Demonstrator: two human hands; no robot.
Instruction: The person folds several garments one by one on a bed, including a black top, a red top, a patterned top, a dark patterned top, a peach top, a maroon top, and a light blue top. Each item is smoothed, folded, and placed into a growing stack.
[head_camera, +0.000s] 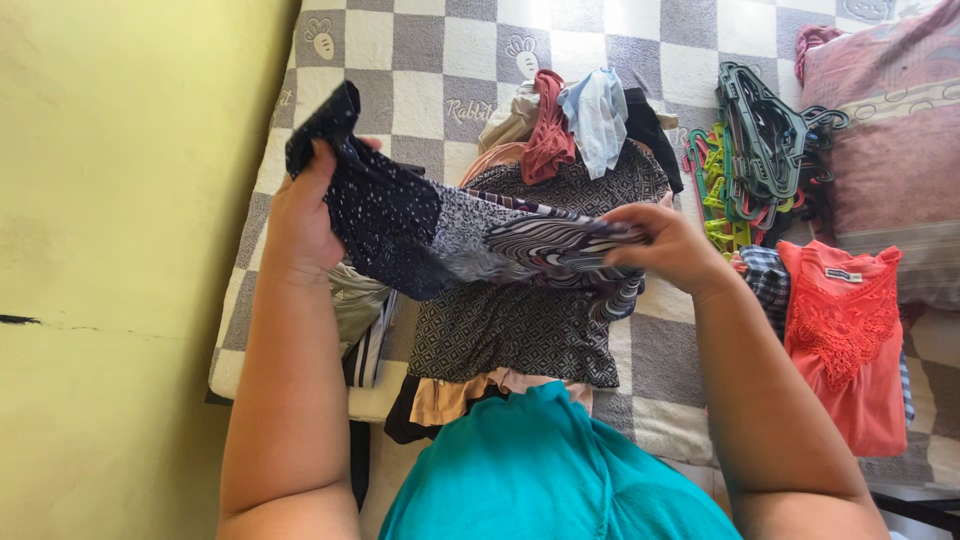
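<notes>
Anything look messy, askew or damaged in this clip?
No damage shows. The hangers lie in a tangled heap by the pillow, and clothes are piled loose beyond the garment held in both hands.

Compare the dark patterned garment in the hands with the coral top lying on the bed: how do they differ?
The dark patterned garment is navy with white dots and wavy stripes; the coral top is one plain colour with lace on the chest. The patterned garment is stretched in the air between the left hand and the right hand; the coral top lies flat, untouched, on the checked bedcover. Both are clothing.
</notes>
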